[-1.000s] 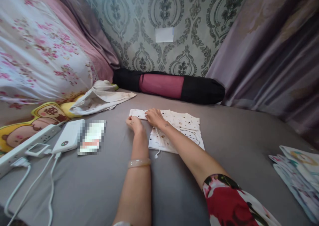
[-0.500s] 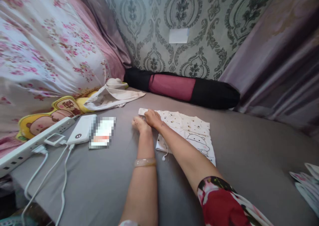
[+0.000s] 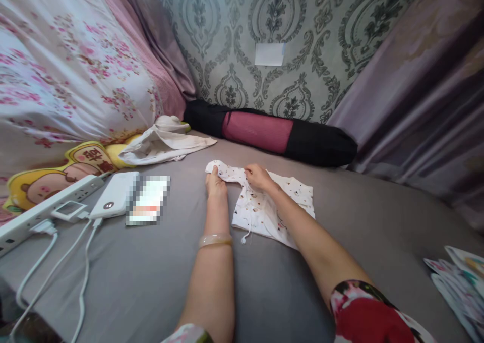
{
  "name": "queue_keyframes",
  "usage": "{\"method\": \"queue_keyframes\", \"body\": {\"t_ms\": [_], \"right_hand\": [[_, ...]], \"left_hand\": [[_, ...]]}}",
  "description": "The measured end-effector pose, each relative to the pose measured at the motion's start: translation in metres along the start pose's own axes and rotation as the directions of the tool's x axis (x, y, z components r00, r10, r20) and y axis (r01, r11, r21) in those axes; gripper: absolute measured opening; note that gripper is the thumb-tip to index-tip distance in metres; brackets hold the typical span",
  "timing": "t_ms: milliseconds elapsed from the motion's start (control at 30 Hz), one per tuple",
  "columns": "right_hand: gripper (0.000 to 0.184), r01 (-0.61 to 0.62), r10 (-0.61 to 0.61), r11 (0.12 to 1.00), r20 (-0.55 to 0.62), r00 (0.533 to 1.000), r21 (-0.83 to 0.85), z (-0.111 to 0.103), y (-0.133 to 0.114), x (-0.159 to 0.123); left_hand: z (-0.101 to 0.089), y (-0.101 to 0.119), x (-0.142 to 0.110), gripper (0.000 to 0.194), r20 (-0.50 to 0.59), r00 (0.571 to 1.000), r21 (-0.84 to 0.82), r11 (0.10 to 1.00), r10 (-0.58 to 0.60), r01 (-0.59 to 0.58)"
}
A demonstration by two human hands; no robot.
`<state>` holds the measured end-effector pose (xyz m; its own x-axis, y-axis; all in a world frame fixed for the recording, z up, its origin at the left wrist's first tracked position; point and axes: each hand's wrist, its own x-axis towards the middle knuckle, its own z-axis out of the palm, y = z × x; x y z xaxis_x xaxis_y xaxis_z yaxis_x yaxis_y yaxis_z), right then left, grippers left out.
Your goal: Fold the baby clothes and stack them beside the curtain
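A small white baby top [image 3: 251, 204] with tiny scattered prints lies on the grey sheet, its sleeve stretched out to the left. My left hand [image 3: 215, 182] grips the end of that sleeve, thumb on top. Near the top's shoulder, my right hand [image 3: 260, 176] pinches the fabric, its fingertips partly hidden. A white tie string [image 3: 244, 238] hangs from the lower left of the garment. My right forearm covers part of the body of the top.
On the left are a power strip [image 3: 85, 185], a white power bank [image 3: 117, 194] with cables, and a blurred-out flat item [image 3: 149, 202]. White cloth [image 3: 166, 144] lies behind them. A long black-and-pink bag [image 3: 260, 131] rests along the wall; folded fabrics [image 3: 454, 282] sit at right.
My right hand has moved right from the sleeve end toward the shoulder. The sleeve now shows stretched between my hands, and the cartoon drawing on the top is no longer visible.
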<state>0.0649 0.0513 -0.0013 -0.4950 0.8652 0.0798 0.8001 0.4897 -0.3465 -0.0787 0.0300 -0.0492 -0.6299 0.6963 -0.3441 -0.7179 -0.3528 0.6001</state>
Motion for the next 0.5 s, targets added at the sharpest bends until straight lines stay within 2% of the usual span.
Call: {"method": "queue_keyframes", "body": {"t_ms": [100, 133, 367, 500], "right_hand": [[0.033, -0.02, 0.025, 0.996, 0.058, 0.998, -0.085, -0.005, 0.014, -0.011], [0.034, -0.025, 0.032, 0.995, 0.072, 0.997, -0.097, -0.005, 0.016, -0.013], [0.062, -0.067, 0.092, 0.991, 0.231, 0.969, -0.114, -0.008, 0.009, -0.015], [0.078, -0.123, 0.161, 0.983, 0.328, 0.931, -0.133, -0.014, 0.003, -0.008]], "left_hand": [[0.006, 0.002, -0.009, 0.017, -0.124, 0.992, -0.056, 0.998, 0.022, -0.029], [0.008, 0.004, -0.013, 0.019, -0.119, 0.993, -0.061, 0.998, 0.025, -0.033], [0.017, 0.015, -0.026, 0.023, 0.057, 0.997, -0.106, 0.994, 0.042, -0.036], [0.019, 0.012, -0.027, 0.025, 0.206, 0.973, -0.093, 0.992, 0.108, -0.09]]}}
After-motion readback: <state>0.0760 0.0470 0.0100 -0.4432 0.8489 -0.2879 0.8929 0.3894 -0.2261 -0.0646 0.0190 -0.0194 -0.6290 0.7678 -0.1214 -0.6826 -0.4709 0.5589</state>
